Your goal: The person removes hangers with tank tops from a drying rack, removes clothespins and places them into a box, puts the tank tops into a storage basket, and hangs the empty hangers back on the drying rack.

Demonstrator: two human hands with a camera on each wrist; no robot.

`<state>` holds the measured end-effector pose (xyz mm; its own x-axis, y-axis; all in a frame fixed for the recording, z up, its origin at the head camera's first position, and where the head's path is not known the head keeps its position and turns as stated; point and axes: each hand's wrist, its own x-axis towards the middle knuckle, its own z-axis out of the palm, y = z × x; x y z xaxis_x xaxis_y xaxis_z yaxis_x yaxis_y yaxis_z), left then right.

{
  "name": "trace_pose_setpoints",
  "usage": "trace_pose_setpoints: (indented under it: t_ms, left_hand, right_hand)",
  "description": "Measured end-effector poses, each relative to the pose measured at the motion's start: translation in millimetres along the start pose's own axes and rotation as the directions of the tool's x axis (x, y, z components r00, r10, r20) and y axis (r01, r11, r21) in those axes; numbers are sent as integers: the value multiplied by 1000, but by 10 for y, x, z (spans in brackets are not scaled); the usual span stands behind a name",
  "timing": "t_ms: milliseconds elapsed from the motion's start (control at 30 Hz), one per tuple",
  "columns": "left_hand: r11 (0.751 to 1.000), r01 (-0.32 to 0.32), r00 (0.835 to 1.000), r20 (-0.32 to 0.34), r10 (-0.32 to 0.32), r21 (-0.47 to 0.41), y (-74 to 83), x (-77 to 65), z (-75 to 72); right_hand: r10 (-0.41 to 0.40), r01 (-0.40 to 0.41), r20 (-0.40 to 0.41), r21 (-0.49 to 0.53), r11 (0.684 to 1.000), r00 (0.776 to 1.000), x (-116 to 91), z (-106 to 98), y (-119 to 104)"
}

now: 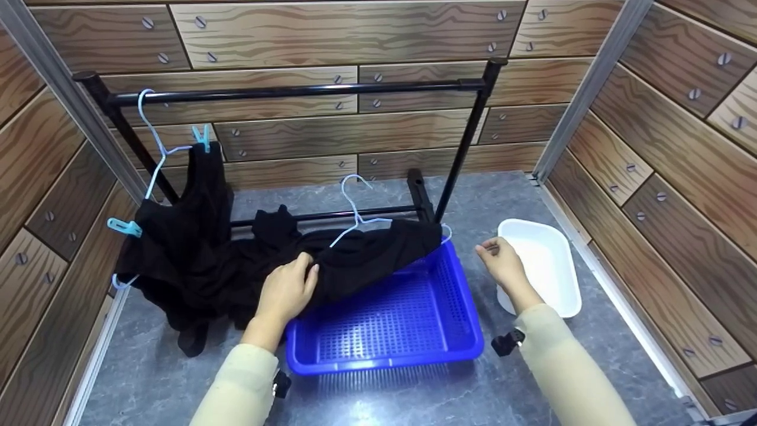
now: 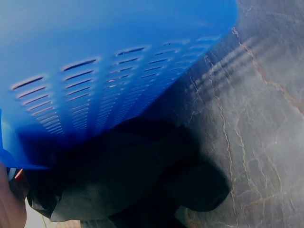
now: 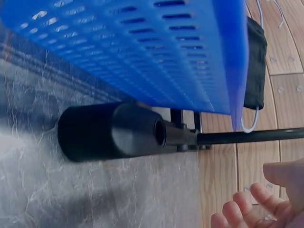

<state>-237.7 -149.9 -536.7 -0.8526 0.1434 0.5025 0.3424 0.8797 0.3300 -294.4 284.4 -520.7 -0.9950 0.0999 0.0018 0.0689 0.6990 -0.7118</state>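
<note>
Over the blue basket lies a black garment (image 1: 366,251) with a light-blue hanger (image 1: 356,219) inside it, the hook pointing up. My left hand (image 1: 287,290) pinches the garment beside the left arm of that hanger. At the basket's right, my right hand (image 1: 502,263) hovers near the white basin (image 1: 547,266), its fingers loosely bent with nothing between them. In the right wrist view, the fingers (image 3: 247,204) are spread apart from the thumb. The left wrist view shows dark cloth (image 2: 137,175) hanging beside the basket, with only a sliver of the left hand (image 2: 9,204).
A black rack (image 1: 295,92) stands behind the blue basket (image 1: 387,362). On its left end hangs another hanger (image 1: 157,127) bearing a black garment (image 1: 183,236), clipped by two light-blue clothespins (image 1: 125,226). Wood-patterned walls (image 1: 284,136) enclose the grey floor.
</note>
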Motion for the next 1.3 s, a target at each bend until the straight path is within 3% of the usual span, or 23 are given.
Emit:
trace_pose_setpoints:
  t_ms: [267,567,867,1100,1300]
  left_hand:
    - [1000,-26,999,-26,25,-12,24,27,3]
    - [998,-65,994,-85,64,-4,57,1,27]
    - [997,-76,989,-126,75,0,43,-36,57]
    - [998,-64,991,-122,62,-16,40,-40,67]
    - [996,-88,986,-146,85,-15,30,-25,78]
  right_hand:
    - [-92,92,24,8,996,995,0,76,-127]
    - [-201,194,76,89,977,977,4,221,-267]
    - [-179,173,137,50,984,974,25,277,-240]
    - [-234,231,132,40,972,963,16,256,-270]
    - [-200,196,157,36,980,967,79,289,-259]
